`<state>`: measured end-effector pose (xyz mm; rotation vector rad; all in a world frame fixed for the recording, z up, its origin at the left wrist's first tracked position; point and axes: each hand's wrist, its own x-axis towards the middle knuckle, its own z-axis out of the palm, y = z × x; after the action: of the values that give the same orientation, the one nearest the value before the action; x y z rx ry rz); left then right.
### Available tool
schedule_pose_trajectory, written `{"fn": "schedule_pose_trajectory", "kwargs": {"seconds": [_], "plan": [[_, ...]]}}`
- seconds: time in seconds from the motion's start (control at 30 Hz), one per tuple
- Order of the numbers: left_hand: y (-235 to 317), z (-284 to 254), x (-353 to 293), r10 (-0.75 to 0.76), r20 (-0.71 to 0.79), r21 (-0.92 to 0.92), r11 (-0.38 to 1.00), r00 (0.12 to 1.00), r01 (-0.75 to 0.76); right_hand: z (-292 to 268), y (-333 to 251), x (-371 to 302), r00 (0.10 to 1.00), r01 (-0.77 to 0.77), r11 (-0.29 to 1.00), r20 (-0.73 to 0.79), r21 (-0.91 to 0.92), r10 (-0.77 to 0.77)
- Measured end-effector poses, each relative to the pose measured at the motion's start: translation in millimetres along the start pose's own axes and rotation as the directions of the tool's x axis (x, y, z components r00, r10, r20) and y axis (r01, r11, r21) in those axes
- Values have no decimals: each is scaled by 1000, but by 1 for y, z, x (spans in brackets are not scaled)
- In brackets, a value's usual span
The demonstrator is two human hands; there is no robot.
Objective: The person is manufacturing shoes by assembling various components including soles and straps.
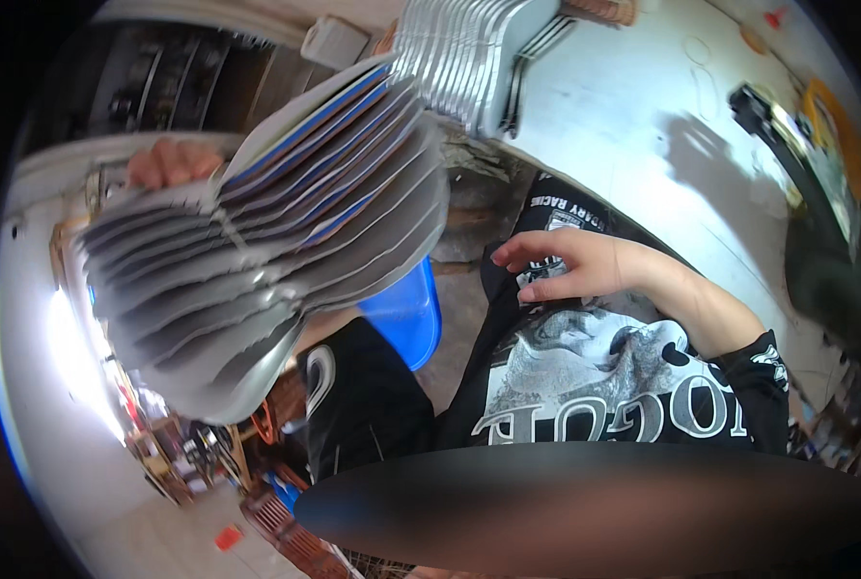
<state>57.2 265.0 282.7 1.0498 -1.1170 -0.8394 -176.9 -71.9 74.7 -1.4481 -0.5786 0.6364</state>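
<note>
The person's left hand [175,162] grips a thick bundle of pale grey sheets [266,251], its knuckles showing over the bundle's upper left edge; the thumb is hidden, so how it presses cannot be told. The bundle is held up on the person's left, in front of the left forearm. Its sheets are wavy and fanned apart at both sides, drawn together at a narrow waist in the middle, and a few near the top show blue edges. Some of it is blurred. The right hand [570,265] holds nothing: its fingers are loosely spread and slightly bent, pointing left above the black trousers [501,285], in front of the printed black shirt [730,410]. Past the bundle's upper right end, a second stack of silvery, curved pieces [455,58] lies at the left corner of the white desk [604,116]; whether the two touch cannot be told. A blue plastic thing [406,318] shows partly behind the bundle, low beside the person's legs. Near the top edge is a white container [334,42]. At the lower left, a brown slatted chair [291,536] stands near a small red object [228,537] on the pale floor [175,536].
</note>
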Motion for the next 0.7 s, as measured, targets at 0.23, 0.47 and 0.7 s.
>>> {"fn": "schedule_pose_trajectory", "kwargs": {"seconds": [0.23,0.47,0.7], "plan": [[-130,-4,105,-31,-178,-206,979,983,-6,5,12,-2,894,254,807,-447,534,15],[-250,77,162,-169,-471,-401,915,866,-39,-12,10,-27,392,615,692,-908,377,146],[-305,104,176,-208,-510,-488,869,834,-82,-25,2,-48,207,488,818,-951,303,229]]}}
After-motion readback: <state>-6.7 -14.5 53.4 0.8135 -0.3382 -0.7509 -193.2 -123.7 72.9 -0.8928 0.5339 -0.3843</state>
